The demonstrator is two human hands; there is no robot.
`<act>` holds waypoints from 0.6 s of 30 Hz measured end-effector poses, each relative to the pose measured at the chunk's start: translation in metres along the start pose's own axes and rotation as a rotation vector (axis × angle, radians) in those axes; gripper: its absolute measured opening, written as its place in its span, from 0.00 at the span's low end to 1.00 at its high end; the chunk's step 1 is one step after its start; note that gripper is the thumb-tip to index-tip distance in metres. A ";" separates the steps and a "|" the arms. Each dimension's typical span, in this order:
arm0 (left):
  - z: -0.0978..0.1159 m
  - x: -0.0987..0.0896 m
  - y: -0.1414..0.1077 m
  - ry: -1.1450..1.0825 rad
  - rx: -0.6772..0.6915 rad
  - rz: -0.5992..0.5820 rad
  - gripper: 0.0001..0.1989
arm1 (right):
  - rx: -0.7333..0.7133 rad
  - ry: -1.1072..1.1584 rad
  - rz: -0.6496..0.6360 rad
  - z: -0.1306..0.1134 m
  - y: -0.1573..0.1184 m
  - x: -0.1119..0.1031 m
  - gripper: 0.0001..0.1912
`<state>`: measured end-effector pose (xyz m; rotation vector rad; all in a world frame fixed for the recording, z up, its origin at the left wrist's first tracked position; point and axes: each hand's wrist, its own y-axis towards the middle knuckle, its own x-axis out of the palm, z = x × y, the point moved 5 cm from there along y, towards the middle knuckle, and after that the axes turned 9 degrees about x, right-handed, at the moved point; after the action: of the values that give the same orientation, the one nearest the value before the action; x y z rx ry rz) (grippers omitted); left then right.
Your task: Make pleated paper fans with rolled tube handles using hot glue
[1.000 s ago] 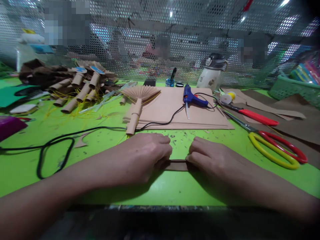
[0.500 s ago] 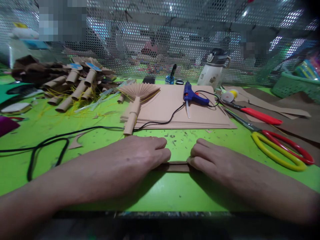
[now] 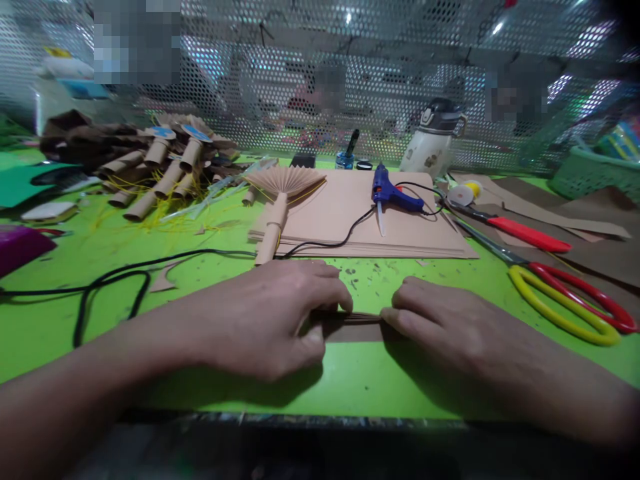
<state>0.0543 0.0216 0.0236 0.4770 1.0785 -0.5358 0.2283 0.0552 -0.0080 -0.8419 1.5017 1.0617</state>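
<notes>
A narrow strip of folded brown paper (image 3: 357, 330) lies near the table's front edge, with stacked pleats along its far side. My left hand (image 3: 280, 320) grips its left end, thumb in front and fingers curled over the far side. At the other end, my right hand (image 3: 440, 323) pinches the paper, its fingers closed and pressed down. Both ends of the strip are hidden under the hands. Beyond my left hand lies a pleated paper fan (image 3: 285, 193) with a rolled paper handle and yellow string.
Behind the hands, a blue glue gun (image 3: 395, 193) rests on stacked tan paper (image 3: 335, 223), its black cable running left. Scissors (image 3: 565, 303) and a red-handled cutter (image 3: 530, 233) lie right. Paper tubes (image 3: 160, 167) are heaped left. A bottle (image 3: 430, 143) stands before the mesh screen (image 3: 280, 87).
The left thumb has come away from the fingers and sits lower, in front of the strip. More stacked pleats show between the hands. The view has shifted slightly.
</notes>
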 end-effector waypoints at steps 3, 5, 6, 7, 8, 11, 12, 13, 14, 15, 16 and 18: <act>-0.008 0.003 0.004 -0.183 -0.091 -0.043 0.12 | 0.007 0.010 0.109 -0.002 0.002 -0.010 0.11; -0.015 0.006 0.005 -0.304 -0.176 -0.058 0.20 | 0.003 0.006 0.189 -0.004 0.003 -0.019 0.12; -0.018 0.008 0.006 -0.355 -0.211 -0.072 0.23 | 0.006 -0.002 0.217 -0.004 0.003 -0.022 0.12; -0.020 0.010 0.006 -0.399 -0.235 -0.090 0.25 | 0.009 -0.011 0.234 -0.004 0.003 -0.024 0.12; -0.020 0.012 0.006 -0.434 -0.246 -0.106 0.25 | 0.014 -0.020 0.245 -0.004 0.003 -0.025 0.11; -0.017 0.015 0.006 -0.516 -0.229 -0.142 0.25 | 0.033 -0.031 0.262 -0.003 0.002 -0.025 0.11; -0.016 0.016 0.007 -0.538 -0.225 -0.144 0.25 | 0.040 -0.029 0.264 -0.003 0.002 -0.024 0.12; -0.015 0.016 0.007 -0.556 -0.224 -0.142 0.24 | 0.046 -0.025 0.263 -0.002 0.003 -0.022 0.12; -0.015 0.016 0.008 -0.571 -0.229 -0.136 0.24 | 0.051 -0.018 0.270 -0.001 0.003 -0.021 0.12; -0.015 0.016 0.008 -0.582 -0.238 -0.130 0.23 | 0.058 -0.002 0.285 0.000 0.003 -0.021 0.12; -0.015 0.016 0.009 -0.590 -0.247 -0.121 0.22 | 0.062 0.028 0.304 0.001 0.004 -0.021 0.11; -0.016 0.015 0.010 -0.601 -0.259 -0.102 0.21 | 0.075 0.149 0.328 0.006 0.005 -0.023 0.08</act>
<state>0.0550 0.0363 0.0047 0.0206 0.5813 -0.5714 0.2299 0.0616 0.0152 -0.6466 1.8387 1.1906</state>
